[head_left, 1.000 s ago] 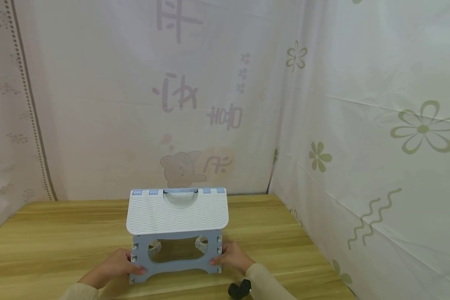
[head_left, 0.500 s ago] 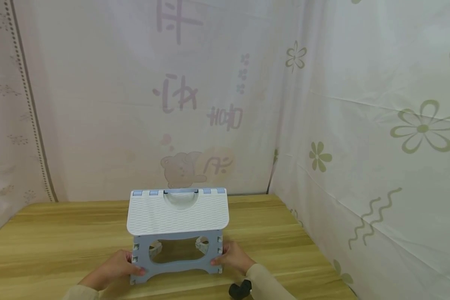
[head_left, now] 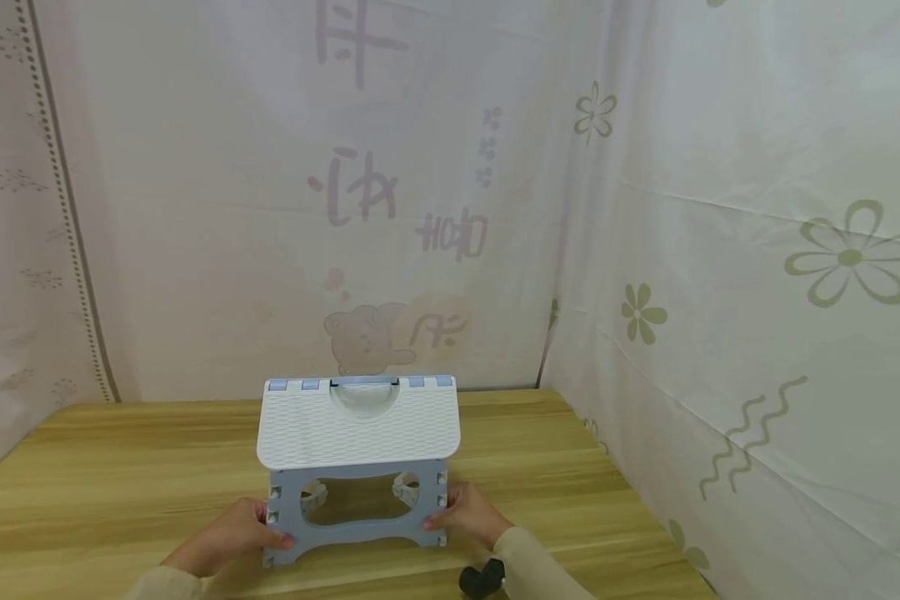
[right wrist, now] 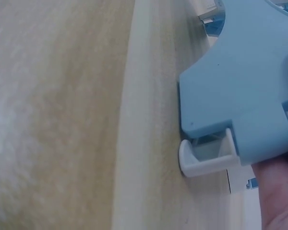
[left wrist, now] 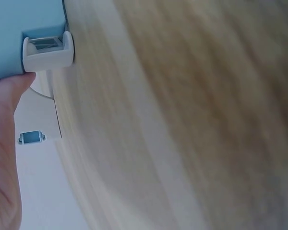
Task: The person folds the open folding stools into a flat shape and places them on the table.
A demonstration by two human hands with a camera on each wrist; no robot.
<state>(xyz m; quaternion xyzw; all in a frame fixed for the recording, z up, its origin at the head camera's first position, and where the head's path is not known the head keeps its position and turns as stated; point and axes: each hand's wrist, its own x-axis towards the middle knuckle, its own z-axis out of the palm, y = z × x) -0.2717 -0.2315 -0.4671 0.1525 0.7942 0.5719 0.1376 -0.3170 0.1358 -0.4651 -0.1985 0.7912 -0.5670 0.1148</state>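
A folding step stool [head_left: 360, 429] with a white textured top and blue legs stands unfolded on the wooden table, its near blue leg panel facing me. My left hand [head_left: 232, 533] grips the lower left edge of that panel, thumb on the front face. On the opposite side my right hand [head_left: 471, 515] holds the lower right edge in the same way. Close up in the left wrist view, part of the left hand [left wrist: 2, 153] meets the blue leg beside a white hinge piece. The right wrist view shows the blue leg's foot [right wrist: 230, 91] and part of my right hand [right wrist: 278, 191].
The wood-grain table [head_left: 142, 450] reaches back to a printed curtain [head_left: 210, 250]. Another curtain [head_left: 720, 333] with flowers hangs along the right side. A black object [head_left: 482, 578] sits at the right sleeve's cuff.
Both hands keep their hold on the stool. The whole head view has shifted very slightly; the stool stays in place on the table.
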